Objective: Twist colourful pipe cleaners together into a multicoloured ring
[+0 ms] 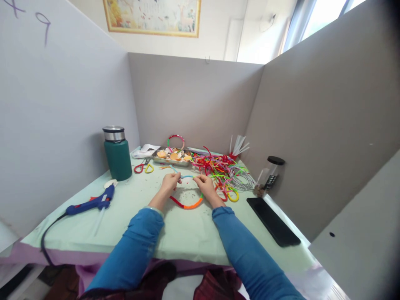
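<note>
Between my hands is a hoop (191,206) wrapped in coloured fuzzy pipe cleaner, with red, orange, green and light blue stretches. My left hand (171,183) pinches its far left part, where a loose light blue pipe cleaner end (173,168) sticks up past the fingers. On the far right part, my right hand (204,185) closes thumb and fingers on the hoop beside the blue stretch. The hoop's near side hangs toward me, over or on the pale green cloth (187,233); I cannot tell whether it touches. Fingers hide parts of the hoop.
A tangled pile of pipe cleaners (215,164) lies behind my right hand, near scissors (233,195). A tray of shells (171,160) and another wrapped hoop (169,139) are at the back. Left stand a green bottle (118,158) and glue gun (93,203); right, a black phone (271,221).
</note>
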`<state>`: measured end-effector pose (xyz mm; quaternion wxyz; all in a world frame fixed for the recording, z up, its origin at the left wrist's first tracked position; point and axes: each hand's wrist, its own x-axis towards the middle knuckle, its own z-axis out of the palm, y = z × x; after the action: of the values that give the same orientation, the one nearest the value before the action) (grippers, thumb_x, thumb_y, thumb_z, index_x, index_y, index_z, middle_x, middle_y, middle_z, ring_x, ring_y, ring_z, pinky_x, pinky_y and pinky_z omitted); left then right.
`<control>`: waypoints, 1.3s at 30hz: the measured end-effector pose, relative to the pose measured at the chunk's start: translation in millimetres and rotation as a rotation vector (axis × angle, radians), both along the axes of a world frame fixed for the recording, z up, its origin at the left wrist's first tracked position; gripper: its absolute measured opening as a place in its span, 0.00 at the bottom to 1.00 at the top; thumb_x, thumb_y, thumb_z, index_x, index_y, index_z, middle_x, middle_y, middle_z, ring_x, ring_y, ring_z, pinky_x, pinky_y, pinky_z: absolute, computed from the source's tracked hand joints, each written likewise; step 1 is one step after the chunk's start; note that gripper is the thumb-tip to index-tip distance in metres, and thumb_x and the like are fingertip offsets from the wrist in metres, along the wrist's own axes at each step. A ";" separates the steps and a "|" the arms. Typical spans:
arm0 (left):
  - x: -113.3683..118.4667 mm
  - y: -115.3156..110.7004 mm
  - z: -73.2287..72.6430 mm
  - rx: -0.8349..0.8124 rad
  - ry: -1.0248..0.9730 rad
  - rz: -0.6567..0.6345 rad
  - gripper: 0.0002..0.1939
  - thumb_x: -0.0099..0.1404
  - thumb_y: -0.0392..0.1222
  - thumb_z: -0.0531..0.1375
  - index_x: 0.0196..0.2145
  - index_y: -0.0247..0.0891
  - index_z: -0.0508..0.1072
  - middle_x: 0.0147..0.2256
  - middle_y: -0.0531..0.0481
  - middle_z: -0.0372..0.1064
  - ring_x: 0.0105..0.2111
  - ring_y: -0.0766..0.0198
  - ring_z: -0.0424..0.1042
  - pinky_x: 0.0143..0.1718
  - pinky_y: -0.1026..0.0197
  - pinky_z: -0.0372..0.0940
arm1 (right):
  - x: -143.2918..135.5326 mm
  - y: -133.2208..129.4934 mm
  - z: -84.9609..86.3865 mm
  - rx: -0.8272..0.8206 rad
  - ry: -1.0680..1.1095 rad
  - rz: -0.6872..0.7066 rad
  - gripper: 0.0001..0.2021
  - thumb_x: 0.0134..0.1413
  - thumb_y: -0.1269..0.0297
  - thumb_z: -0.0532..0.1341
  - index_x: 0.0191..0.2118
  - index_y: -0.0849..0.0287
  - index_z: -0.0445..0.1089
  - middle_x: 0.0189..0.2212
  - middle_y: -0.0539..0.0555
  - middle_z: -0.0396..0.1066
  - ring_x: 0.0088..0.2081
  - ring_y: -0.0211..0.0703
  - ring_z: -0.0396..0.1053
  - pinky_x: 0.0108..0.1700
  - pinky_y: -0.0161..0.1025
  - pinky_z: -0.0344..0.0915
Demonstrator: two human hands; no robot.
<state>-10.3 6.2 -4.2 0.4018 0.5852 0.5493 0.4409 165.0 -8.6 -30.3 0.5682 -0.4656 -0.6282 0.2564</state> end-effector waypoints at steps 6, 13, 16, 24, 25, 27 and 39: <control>-1.7 4.0 -4.2 0.183 0.024 0.060 0.20 0.53 0.57 0.54 0.23 0.35 0.69 0.15 0.52 0.63 0.17 0.68 0.65 0.20 0.68 0.59 | 2.6 3.0 -3.1 -0.014 -0.023 -0.064 0.13 0.43 0.55 0.56 0.21 0.61 0.66 0.18 0.47 0.62 0.23 0.35 0.56 0.26 0.32 0.53; 2.9 2.5 -4.2 0.405 0.209 0.030 0.09 0.51 0.41 0.59 0.32 0.37 0.73 0.30 0.49 0.71 0.26 0.66 0.67 0.31 0.63 0.64 | 2.6 4.6 -4.4 -0.024 -0.018 -0.082 0.13 0.43 0.55 0.56 0.22 0.61 0.68 0.19 0.48 0.63 0.23 0.35 0.56 0.26 0.32 0.53; 2.4 3.0 -5.7 0.529 0.358 0.049 0.10 0.52 0.35 0.57 0.33 0.39 0.74 0.34 0.49 0.72 0.28 0.66 0.67 0.37 0.62 0.63 | 2.4 4.8 -4.8 -0.026 -0.018 -0.094 0.14 0.43 0.54 0.56 0.23 0.61 0.69 0.19 0.48 0.64 0.23 0.36 0.57 0.26 0.32 0.53; 2.0 2.1 -7.3 0.628 0.492 0.063 0.12 0.56 0.34 0.54 0.35 0.39 0.76 0.35 0.47 0.69 0.34 0.63 0.68 0.40 0.62 0.62 | 1.6 3.1 -3.1 -0.038 -0.013 -0.078 0.14 0.43 0.54 0.57 0.23 0.61 0.68 0.18 0.48 0.63 0.23 0.35 0.56 0.25 0.32 0.52; 2.0 2.2 -7.7 0.633 0.500 0.067 0.13 0.56 0.34 0.54 0.35 0.39 0.76 0.35 0.47 0.69 0.34 0.63 0.68 0.40 0.62 0.62 | 1.4 2.6 -2.8 -0.034 -0.011 -0.072 0.14 0.43 0.54 0.57 0.23 0.61 0.68 0.18 0.48 0.63 0.23 0.35 0.56 0.25 0.32 0.52; 1.9 2.6 -8.6 0.642 0.502 0.075 0.12 0.56 0.34 0.54 0.35 0.38 0.76 0.35 0.46 0.68 0.35 0.62 0.67 0.40 0.62 0.61 | 1.1 1.9 -2.3 -0.021 -0.010 -0.064 0.13 0.43 0.54 0.57 0.22 0.61 0.68 0.18 0.47 0.62 0.23 0.35 0.56 0.25 0.32 0.52; 1.7 4.1 -7.6 0.558 0.431 0.058 0.13 0.57 0.35 0.54 0.35 0.39 0.77 0.36 0.47 0.73 0.35 0.62 0.70 0.40 0.62 0.62 | -0.1 1.0 -0.5 0.022 0.008 -0.032 0.14 0.44 0.55 0.57 0.23 0.61 0.67 0.19 0.48 0.61 0.23 0.35 0.55 0.25 0.32 0.52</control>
<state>-8.7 10.3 -11.8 0.0885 0.7361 0.4964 0.4516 165.0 -7.6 -30.8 0.5799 -0.4682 -0.6212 0.2422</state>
